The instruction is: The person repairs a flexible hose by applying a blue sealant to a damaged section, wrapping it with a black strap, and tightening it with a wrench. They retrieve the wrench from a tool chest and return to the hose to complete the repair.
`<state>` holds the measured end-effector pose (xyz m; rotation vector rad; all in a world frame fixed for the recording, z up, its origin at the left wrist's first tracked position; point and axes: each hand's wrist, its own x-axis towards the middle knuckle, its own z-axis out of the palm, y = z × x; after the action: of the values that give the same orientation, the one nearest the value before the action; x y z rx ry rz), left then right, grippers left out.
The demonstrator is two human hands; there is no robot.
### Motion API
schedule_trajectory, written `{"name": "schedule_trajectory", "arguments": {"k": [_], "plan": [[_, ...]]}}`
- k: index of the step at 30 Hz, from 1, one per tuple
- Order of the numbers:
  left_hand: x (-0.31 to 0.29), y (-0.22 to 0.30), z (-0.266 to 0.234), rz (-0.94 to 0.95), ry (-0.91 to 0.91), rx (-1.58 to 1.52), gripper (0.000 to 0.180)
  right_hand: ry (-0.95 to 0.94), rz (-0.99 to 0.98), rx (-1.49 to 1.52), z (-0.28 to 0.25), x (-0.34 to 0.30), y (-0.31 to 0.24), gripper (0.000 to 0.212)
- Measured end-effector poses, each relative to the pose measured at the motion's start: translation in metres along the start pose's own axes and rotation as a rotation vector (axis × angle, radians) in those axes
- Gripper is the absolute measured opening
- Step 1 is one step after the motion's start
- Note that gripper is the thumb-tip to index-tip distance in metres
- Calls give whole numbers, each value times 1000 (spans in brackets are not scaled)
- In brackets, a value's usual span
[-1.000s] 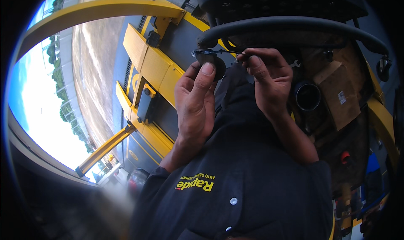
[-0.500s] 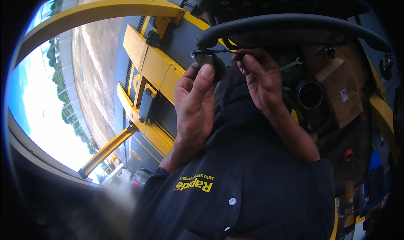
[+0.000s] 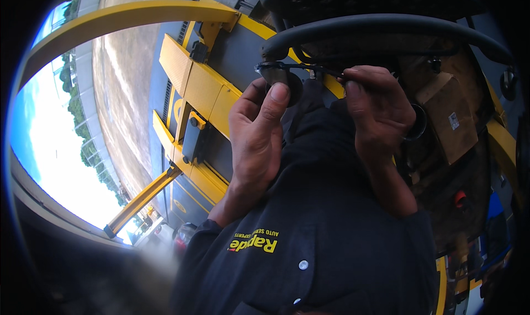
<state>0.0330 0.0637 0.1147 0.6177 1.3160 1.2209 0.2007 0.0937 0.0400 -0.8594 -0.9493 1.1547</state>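
My left hand (image 3: 259,127) is closed on a small dark piece (image 3: 292,88) with a rounded edge, its thumb pressed along the near side. What kind of part it is, I cannot make out. From the top of this piece a thin dark strand (image 3: 309,66) runs to the right. My right hand (image 3: 381,110) pinches the strand's far end between thumb and bent fingers. The fingers of my left hand behind the piece are mostly hidden.
A dark tubular handle bar (image 3: 381,25) crosses just beyond my hands. At right, a brown cardboard piece (image 3: 450,124) lies on a dark surface beside a round black container (image 3: 420,122), partly covered by my right hand. Yellow lift framework (image 3: 204,83) stands at left.
My right hand has moved to the right and turned, and a longer stretch of strand shows between the hands. It now covers the wrench and part of the round container. My left hand barely shifted.
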Motion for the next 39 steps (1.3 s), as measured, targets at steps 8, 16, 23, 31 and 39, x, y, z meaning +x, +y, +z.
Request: {"name": "schedule_trajectory", "arguments": {"k": [8, 16, 23, 31, 39], "plan": [[1, 3, 1, 7, -11, 7, 41, -106, -331, -461, -2, 15, -30, 23], [2, 5, 0, -11, -11, -1, 44, -119, -368, -495, -1, 16, -33, 24], [3, 4, -2, -17, -32, 4, 47, 37, 6, -118, 3, 8, -31, 18], [3, 1, -4, -16, -44, -20, 45, 63, 383, 361, 8, 9, -12, 16], [5, 1, -5, -24, -80, -52, 46, 6, 345, 419, -2, 9, 19, 18]]}}
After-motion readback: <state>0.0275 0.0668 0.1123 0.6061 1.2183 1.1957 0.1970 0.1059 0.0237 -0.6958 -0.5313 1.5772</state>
